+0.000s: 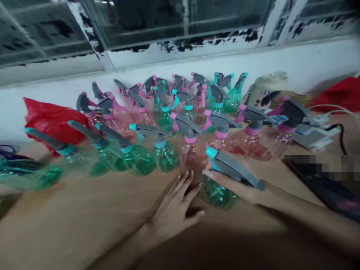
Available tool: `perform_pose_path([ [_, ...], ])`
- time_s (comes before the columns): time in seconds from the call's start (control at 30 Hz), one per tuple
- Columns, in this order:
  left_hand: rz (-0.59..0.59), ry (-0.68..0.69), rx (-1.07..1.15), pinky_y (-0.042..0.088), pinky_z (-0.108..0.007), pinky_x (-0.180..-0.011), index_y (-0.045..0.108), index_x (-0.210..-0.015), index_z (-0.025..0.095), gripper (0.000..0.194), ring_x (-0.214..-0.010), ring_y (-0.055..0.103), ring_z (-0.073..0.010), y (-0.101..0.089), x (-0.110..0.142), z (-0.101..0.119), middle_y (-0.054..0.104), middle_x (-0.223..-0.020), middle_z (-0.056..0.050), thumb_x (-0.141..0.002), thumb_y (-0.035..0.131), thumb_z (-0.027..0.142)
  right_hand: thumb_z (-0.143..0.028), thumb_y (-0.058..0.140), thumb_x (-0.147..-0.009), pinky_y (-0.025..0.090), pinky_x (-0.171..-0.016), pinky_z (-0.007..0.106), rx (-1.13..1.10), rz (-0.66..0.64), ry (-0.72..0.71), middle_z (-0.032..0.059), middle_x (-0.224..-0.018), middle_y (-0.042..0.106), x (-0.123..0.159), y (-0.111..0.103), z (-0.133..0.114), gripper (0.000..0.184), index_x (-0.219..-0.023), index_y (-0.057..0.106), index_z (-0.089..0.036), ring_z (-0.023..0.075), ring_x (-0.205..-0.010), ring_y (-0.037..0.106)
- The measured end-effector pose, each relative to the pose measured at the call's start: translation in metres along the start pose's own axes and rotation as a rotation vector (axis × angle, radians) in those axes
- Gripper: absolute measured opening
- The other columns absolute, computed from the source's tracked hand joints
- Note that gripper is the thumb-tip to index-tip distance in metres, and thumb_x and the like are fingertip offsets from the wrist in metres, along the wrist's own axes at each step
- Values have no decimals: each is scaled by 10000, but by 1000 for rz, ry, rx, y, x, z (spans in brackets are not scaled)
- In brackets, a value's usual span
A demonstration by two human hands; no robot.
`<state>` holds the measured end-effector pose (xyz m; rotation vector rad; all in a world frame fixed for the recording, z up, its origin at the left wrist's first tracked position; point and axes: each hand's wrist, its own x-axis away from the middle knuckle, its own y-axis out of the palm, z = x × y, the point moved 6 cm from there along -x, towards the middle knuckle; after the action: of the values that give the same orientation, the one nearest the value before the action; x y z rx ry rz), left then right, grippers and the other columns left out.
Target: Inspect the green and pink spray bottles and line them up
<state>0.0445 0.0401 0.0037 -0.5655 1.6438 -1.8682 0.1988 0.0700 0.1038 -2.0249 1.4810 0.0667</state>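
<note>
My right hand [247, 189] is wrapped round the neck of a green spray bottle [221, 195] with a grey and turquoise trigger head. That bottle stands at the front of the group, slightly blurred. To its left, my left hand [177, 206] lies with fingers spread over the tabletop [120, 210], holding nothing. Its fingertips are close to the base of a pink spray bottle [191, 155] with a pink collar. Beside that one stands another green spray bottle [165, 155] with a turquoise collar.
Several more pink and green spray bottles stand in rows towards the wall. A green bottle [30, 174] lies at far left. Red plastic bags [53, 120] flank the rows. A white tub [267, 88] stands back right, and a dark phone [323, 187] lies at right.
</note>
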Motion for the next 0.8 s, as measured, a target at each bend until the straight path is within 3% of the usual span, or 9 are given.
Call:
perform_pose_path([
  [0.07,2,-2,4,267,-488,-1121,416,-1399,170,629,-1406,221,-305,-1,-2,-1,287,-1521,-133,-894,547,522,-258,582,-866,514,-677,263,-41,25,11,-4,-816,643,1,1,8,53,-886,610,-218,141,-741,632],
  [0.23,29,10,13,263,-484,-1126,405,-1399,177,630,-1407,222,-294,0,-3,-2,303,-1518,-112,-892,547,523,-253,618,-837,532,-801,315,-94,41,-3,16,-1043,680,3,5,18,265,-1102,610,-265,179,-912,658],
  [0.43,50,20,8,258,-474,-1130,376,-1409,176,636,-1420,174,-286,1,-2,-3,259,-1536,-103,-898,539,518,-207,646,-788,561,-713,324,-79,103,-3,18,-932,700,5,3,20,309,-1090,604,-257,179,-777,673],
  [0.63,41,27,-21,264,-480,-1125,384,-1405,172,639,-1423,159,-292,2,-3,-2,270,-1531,-108,-898,531,532,-129,600,-791,549,-853,320,-86,99,-58,16,-1065,695,2,5,15,338,-1094,636,-276,187,-961,666],
  [0.8,52,27,6,272,-476,-1121,386,-1402,177,634,-1421,170,-289,0,-2,-2,266,-1532,-112,-896,540,526,-120,587,-787,562,-804,333,-48,104,-106,13,-1018,694,0,5,13,348,-1087,647,-287,185,-906,669],
])
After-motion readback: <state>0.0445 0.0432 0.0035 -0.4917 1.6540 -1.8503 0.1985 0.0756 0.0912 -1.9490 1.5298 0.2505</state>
